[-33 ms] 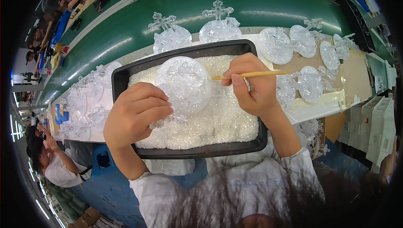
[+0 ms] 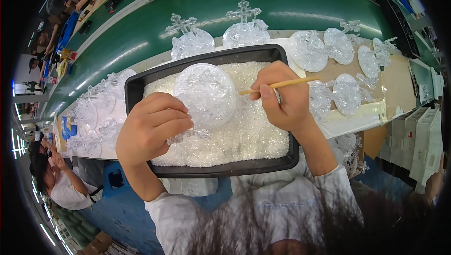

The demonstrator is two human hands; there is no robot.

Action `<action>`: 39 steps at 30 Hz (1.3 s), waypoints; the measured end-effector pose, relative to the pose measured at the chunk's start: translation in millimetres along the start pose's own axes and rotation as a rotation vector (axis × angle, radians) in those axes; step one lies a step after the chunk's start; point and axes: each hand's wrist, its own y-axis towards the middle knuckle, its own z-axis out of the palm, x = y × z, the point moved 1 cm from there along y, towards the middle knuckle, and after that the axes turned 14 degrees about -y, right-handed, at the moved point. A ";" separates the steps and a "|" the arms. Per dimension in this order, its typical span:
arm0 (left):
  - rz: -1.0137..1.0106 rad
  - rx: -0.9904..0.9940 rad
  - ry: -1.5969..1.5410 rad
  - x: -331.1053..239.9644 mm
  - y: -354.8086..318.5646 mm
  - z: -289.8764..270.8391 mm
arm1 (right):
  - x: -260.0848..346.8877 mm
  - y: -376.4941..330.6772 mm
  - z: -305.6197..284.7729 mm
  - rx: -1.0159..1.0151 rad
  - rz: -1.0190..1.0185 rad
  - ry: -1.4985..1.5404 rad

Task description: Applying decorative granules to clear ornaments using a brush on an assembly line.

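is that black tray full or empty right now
Partly full: clear, glittering granules spread across the black tray, and its dark inner wall shows above them along the far side.

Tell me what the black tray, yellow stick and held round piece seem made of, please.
Black tray: probably plastic, matte, with a rounded, moulded-looking rim. Yellow stick: perhaps wood, smooth, from its tan colour. Held round piece: likely clear plastic, possibly glass; glossy, with bright highlights.

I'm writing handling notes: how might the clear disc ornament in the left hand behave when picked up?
The clear disc ornament is probably stiff: held at one side by the left hand, it shows no sag. Its slender lower projections look fragile. Its shiny surface might feel slippery.
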 end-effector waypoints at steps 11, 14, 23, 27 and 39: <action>-0.005 -0.018 -0.009 0.3 1.3 -1.6 | 3.8 -0.4 -3.3 -0.023 0.017 0.008; -0.009 -0.032 0.009 0.6 0.3 -1.8 | 7.5 -2.0 -0.8 0.086 0.008 0.088; 0.007 -0.102 0.031 5.3 -3.5 0.2 | 12.2 -4.1 -4.6 0.050 0.037 0.107; 0.027 -0.130 0.029 7.9 -2.8 -0.6 | 9.4 -3.5 -2.1 0.078 0.030 0.116; -0.013 -0.165 0.053 3.4 -1.6 0.1 | 10.8 -4.8 -2.0 -0.033 0.029 0.096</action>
